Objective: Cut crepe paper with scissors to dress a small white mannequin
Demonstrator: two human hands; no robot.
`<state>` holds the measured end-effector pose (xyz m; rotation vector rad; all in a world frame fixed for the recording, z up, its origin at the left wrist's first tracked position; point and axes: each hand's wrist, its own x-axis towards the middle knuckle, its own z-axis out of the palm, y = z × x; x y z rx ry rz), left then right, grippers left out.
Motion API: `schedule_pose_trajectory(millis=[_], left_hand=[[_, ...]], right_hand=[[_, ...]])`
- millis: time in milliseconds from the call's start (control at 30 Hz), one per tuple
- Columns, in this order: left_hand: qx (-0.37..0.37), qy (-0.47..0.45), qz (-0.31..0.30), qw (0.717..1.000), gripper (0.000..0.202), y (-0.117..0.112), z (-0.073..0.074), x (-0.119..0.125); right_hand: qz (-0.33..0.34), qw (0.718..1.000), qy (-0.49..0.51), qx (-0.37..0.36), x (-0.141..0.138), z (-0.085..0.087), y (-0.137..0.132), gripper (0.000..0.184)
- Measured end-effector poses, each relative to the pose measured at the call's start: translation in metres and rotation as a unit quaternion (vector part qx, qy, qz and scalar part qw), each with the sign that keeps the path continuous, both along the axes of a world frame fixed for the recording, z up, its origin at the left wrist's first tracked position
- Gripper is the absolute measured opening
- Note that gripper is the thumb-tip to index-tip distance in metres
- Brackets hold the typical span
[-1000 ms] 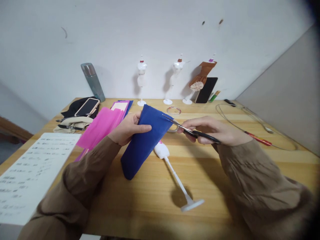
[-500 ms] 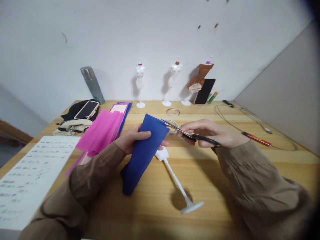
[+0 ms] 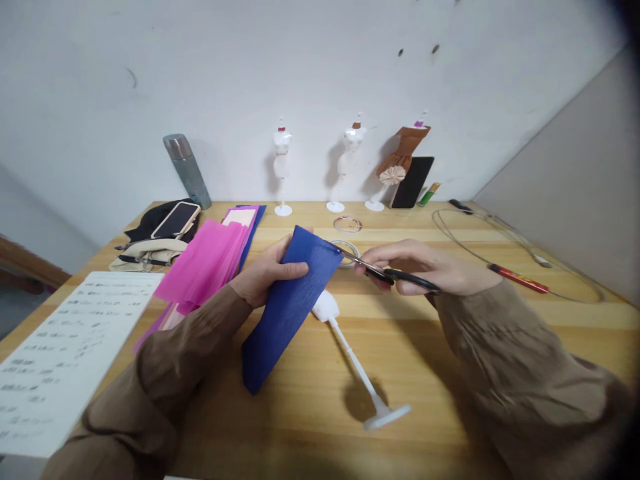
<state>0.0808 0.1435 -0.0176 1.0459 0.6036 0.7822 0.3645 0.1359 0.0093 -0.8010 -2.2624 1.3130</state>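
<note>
A folded piece of dark blue crepe-like paper or fabric point(image 3: 295, 300) hangs at a slant from my left hand point(image 3: 265, 272), the thumb pressed on its face and the other fingers behind it. My right hand point(image 3: 420, 267) grips black-handled scissors point(image 3: 385, 275). Their blades meet the blue piece at its upper right corner. Below and behind the blue piece lies a small white mannequin on a stand point(image 3: 355, 363), tipped on its side; its upper part is hidden.
Small white mannequins point(image 3: 283, 163) stand along the wall, one in a brown dress point(image 3: 407, 147). Pink sheets point(image 3: 205, 260), a written page point(image 3: 75, 353), a phone point(image 3: 176, 220) and a bottle point(image 3: 187, 170) are at left. A cable point(image 3: 465, 243) and red-handled tool point(image 3: 520, 278) lie at right.
The scissor blades have closed further on the blue piece's upper corner. The blue piece has turned slightly, and my left fingertips beneath it no longer show.
</note>
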Motion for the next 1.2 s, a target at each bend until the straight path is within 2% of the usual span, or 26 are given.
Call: schedule_pose_trajectory(millis=[133, 233, 433, 633, 867, 1067, 1133, 1200], left_hand=[[-0.022, 0.024, -0.007, 0.999, 0.060, -0.001, 0.005, 0.000], [-0.027, 0.028, 0.020, 0.999, 0.054, -0.002, 0.008, 0.000], [-0.016, 0.009, 0.040, 0.999, 0.054, -0.004, 0.010, 0.001], [0.011, 0.003, 0.023, 1.000, 0.047, -0.004, 0.009, 0.000], [0.007, 0.022, 0.052, 0.998, 0.046, -0.004, 0.013, 0.002], [0.035, 0.015, 0.020, 0.999, 0.044, -0.003, 0.017, -0.003], [0.035, 0.013, 0.013, 0.999, 0.043, -0.002, 0.018, -0.005], [0.037, 0.020, 0.021, 0.999, 0.041, -0.001, 0.020, -0.008]], right_hand=[[-0.005, 1.000, -0.009, -0.004, 0.000, -0.002, -0.001, 0.054], [-0.007, 1.000, -0.007, -0.008, 0.001, -0.003, -0.001, 0.055], [0.014, 1.000, -0.005, -0.011, 0.005, -0.004, 0.001, 0.056], [0.001, 1.000, -0.006, -0.023, 0.003, -0.005, 0.000, 0.055], [-0.011, 1.000, -0.006, 0.001, 0.005, -0.007, 0.002, 0.054], [0.008, 1.000, -0.006, 0.021, -0.002, -0.004, 0.001, 0.048], [-0.009, 1.000, -0.004, 0.012, -0.007, -0.008, 0.001, 0.047], [-0.053, 0.998, 0.004, 0.016, -0.011, -0.012, 0.002, 0.047]])
